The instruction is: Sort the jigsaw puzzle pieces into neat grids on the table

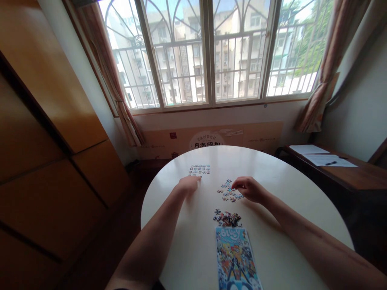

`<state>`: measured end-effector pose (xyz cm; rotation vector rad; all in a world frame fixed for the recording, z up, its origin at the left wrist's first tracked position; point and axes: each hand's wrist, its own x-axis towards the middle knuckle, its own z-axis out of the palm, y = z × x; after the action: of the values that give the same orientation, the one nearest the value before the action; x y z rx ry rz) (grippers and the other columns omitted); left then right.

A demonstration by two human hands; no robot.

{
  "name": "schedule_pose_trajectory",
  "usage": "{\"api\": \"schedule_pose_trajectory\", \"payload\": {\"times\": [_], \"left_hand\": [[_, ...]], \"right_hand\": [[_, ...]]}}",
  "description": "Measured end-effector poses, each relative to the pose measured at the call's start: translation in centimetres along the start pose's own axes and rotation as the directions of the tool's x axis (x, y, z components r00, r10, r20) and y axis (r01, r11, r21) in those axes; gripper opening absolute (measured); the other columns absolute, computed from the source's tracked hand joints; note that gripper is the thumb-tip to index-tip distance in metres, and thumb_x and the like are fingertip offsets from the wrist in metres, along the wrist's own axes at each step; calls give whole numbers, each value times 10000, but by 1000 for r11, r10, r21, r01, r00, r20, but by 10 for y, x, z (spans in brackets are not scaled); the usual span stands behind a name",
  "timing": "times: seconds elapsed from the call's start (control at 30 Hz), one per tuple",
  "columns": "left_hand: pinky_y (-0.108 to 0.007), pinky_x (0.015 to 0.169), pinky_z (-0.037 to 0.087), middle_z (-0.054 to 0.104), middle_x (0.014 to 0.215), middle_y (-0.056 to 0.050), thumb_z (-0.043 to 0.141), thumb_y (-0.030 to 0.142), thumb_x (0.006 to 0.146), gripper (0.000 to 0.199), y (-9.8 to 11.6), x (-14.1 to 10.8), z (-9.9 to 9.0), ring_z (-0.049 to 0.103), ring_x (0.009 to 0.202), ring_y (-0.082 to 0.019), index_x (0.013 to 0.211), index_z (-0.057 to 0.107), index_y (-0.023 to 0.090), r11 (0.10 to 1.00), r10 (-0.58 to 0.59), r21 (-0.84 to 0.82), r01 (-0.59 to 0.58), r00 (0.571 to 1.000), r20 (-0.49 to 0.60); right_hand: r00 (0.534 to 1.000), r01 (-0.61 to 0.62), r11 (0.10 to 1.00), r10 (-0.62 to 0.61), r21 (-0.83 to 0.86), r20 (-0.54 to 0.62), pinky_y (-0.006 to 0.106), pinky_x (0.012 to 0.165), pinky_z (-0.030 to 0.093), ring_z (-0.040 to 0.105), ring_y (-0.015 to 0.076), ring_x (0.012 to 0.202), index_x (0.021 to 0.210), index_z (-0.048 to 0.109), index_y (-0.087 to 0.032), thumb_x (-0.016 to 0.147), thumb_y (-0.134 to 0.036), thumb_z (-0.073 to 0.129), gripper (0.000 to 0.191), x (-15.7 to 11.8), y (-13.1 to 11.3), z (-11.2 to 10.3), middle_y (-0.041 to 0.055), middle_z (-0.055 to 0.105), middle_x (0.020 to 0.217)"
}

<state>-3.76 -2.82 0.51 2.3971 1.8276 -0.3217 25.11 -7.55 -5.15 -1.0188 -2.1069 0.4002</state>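
Observation:
On the round white table (pixel 305 225), small jigsaw puzzle pieces (pixel 199 169) lie in neat rows toward the far left. My left hand (pixel 188 184) is at the near edge of these rows, its fingers closed at a puzzle piece and hiding part of the lowest row. A scatter of loose puzzle pieces (pixel 225 193) lies right of centre. Over its right side is my right hand (pixel 248 188), fingers curled and thumb and fingertips pinched at a small bluish piece. Closer to me is a denser heap of darker puzzle pieces (pixel 228 218).
A colourful picture sheet marked "Bluey" (pixel 237 257) lies below the heap. A brown side table (pixel 344 177) at the right bears white papers (pixel 329 160) and a dark pen (pixel 331 163). Behind the round table are a printed cardboard panel (pixel 169 141) and a barred window.

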Motion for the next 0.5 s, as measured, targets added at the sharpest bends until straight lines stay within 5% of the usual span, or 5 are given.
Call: {"api": "schedule_pose_trajectory", "payload": {"times": [0.5], "left_hand": [[-344,986,460,569,1385,-103,372,248,939,470,5,4,7,566,1230,-252,1386,517,237,999,-21,-48,18,997,-68]], "right_hand": [[1000,-4,1000,4,3,-4,258,648,476,624,151,678,781,755,-195,742,-63,504,286,1,0,-1,33,711,768]]}}
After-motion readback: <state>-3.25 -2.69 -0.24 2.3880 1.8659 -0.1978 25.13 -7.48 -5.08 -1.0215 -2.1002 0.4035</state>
